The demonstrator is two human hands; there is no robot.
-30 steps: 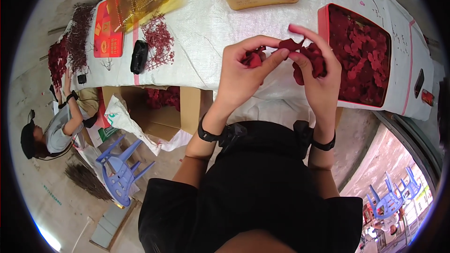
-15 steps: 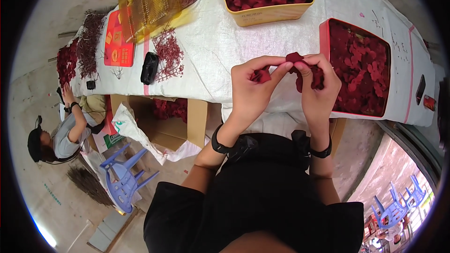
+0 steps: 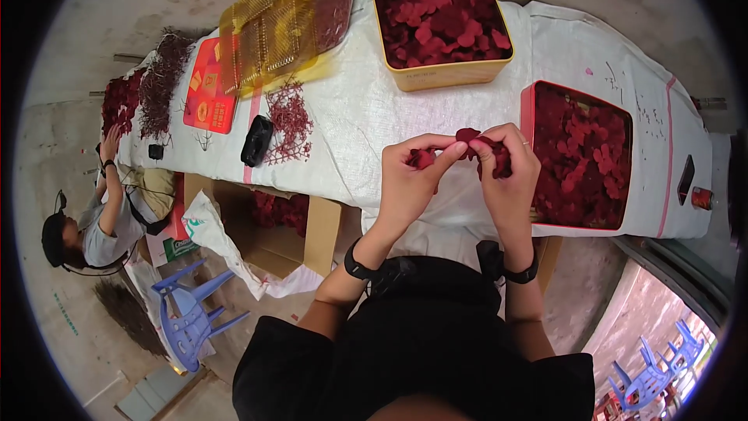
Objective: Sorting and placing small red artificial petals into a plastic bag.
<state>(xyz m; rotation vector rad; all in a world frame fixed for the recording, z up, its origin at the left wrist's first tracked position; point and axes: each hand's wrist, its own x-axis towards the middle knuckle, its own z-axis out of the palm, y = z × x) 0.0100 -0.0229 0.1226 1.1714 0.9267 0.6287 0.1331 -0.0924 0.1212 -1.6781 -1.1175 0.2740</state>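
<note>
Petals [image 3: 421, 159] bunch in my curled left hand [image 3: 409, 179] and right hand [image 3: 510, 181]; I pinch a dark red one between them, left of the red tin [image 3: 527, 115]

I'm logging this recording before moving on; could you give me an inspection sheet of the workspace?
Surface: white woven cover, wrinkled.
Job's things: dark red petals between the hands; more petals in the yellow tin and red tin.
Clutter: amber plastic trays, flat red box, black object, reddish twigs, small red can.
Hands: left hand and right hand both pinch petals, fingertips close together.
Cables: nothing seen near the hands.
Surroundings: co-worker at far left; blue chair and open carton below the table edge.
</note>
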